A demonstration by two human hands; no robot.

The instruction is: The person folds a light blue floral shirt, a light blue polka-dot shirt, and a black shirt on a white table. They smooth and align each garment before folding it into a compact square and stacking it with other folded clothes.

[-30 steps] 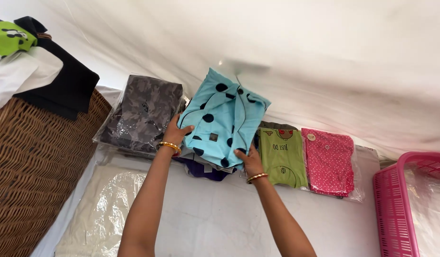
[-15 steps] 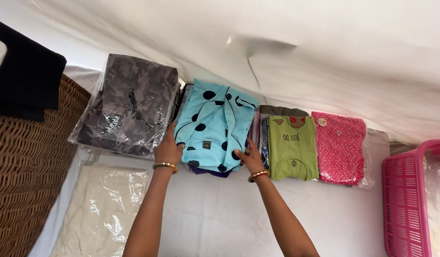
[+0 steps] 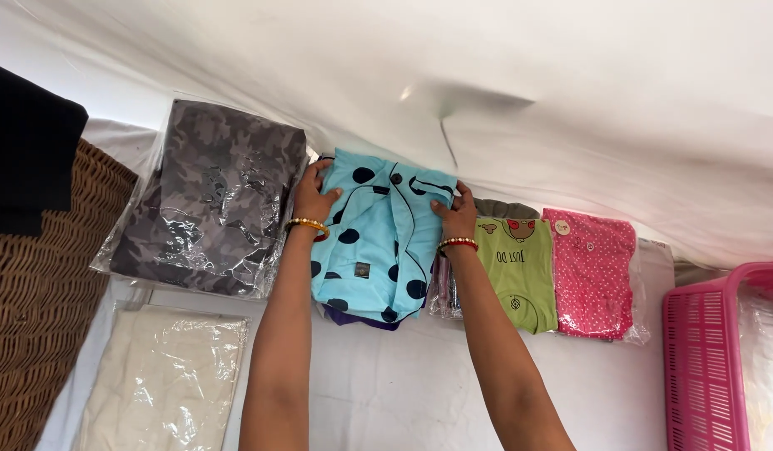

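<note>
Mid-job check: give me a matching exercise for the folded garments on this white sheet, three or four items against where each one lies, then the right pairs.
Things:
1. turquoise folded garment with dark dots
2. grey camouflage garment in clear plastic
3. pink dotted folded garment
4. cream folded cloth in clear plastic

Places:
A. nearest the pink plastic basket
B. in front of the camouflage pack, by the wicker basket
C. under the left hand and right hand
D. left of the turquoise one

Pairs: 1-C, 2-D, 3-A, 4-B

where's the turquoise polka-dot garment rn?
Head view, centre: the turquoise polka-dot garment lies between the grey camouflage packet and green shirt, with the left hand and right hand on its top corners.
</note>
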